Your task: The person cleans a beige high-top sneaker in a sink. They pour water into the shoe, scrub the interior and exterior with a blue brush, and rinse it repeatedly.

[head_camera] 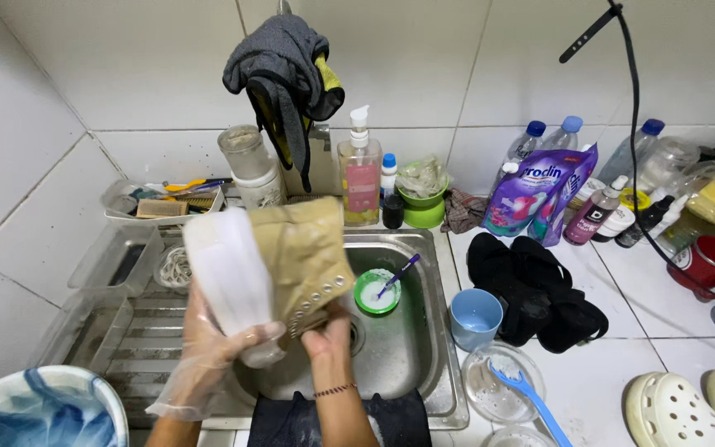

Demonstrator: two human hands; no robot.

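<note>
My left hand (213,348), in a thin clear plastic glove, grips the white sole end of a tan shoe (291,257) held over the steel sink (411,364). My bare right hand (328,335) holds the shoe's upper near its row of metal eyelets. The shoe is tipped on its side with the white sole (227,269) to the left. In the sink behind it sits a small green bowl (376,294) of white foam with a purple toothbrush (400,273) standing in it.
A pink soap dispenser (361,178) and a grey cloth (287,74) on the tap are at the back. Right of the sink lie black shoes (531,290), a blue cup (474,316), a clear bowl with a blue brush (531,397) and white clogs (688,406). Clear trays (117,265) sit on the left.
</note>
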